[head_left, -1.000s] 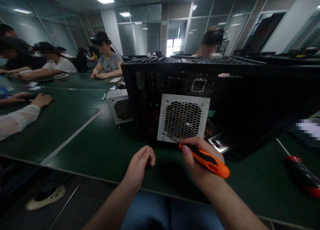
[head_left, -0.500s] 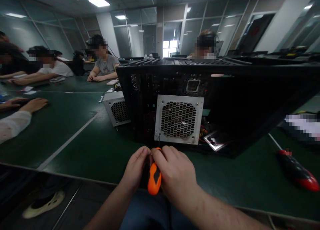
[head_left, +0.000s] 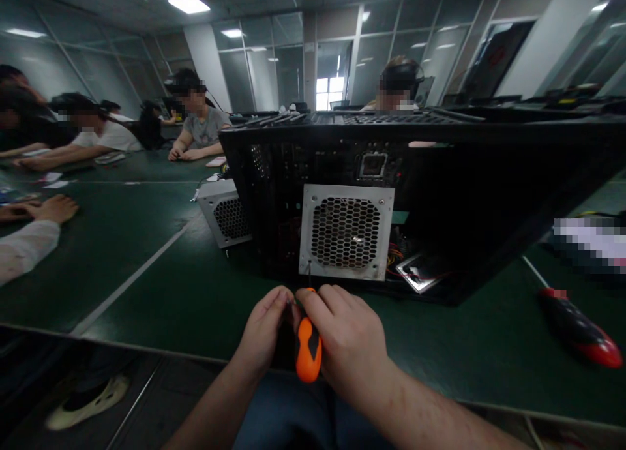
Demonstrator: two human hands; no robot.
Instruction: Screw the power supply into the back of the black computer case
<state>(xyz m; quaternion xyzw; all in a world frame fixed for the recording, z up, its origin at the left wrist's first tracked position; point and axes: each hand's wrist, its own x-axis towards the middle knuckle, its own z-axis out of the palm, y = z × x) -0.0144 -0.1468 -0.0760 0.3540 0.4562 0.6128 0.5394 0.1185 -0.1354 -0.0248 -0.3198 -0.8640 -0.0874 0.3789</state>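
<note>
The near power supply (head_left: 347, 233) is dull metal, the case (head_left: 489, 134) matt. The orange screwdriver (head_left: 308, 355) has a smooth plastic handle, the red screwdriver (head_left: 580, 329) a glossy one; the table (head_left: 156, 313) is smooth, faintly shiny.

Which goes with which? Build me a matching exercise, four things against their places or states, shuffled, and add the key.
1. Orange-and-black screwdriver
2. Red-and-black screwdriver
3. Left hand
4. Black computer case

A. Thumb and fingertips pinched together
B. Beyond both hands, open side facing them
C. Gripped in the right hand
D. Lying on the green table

Pairs: 1-C, 2-D, 3-A, 4-B
</note>
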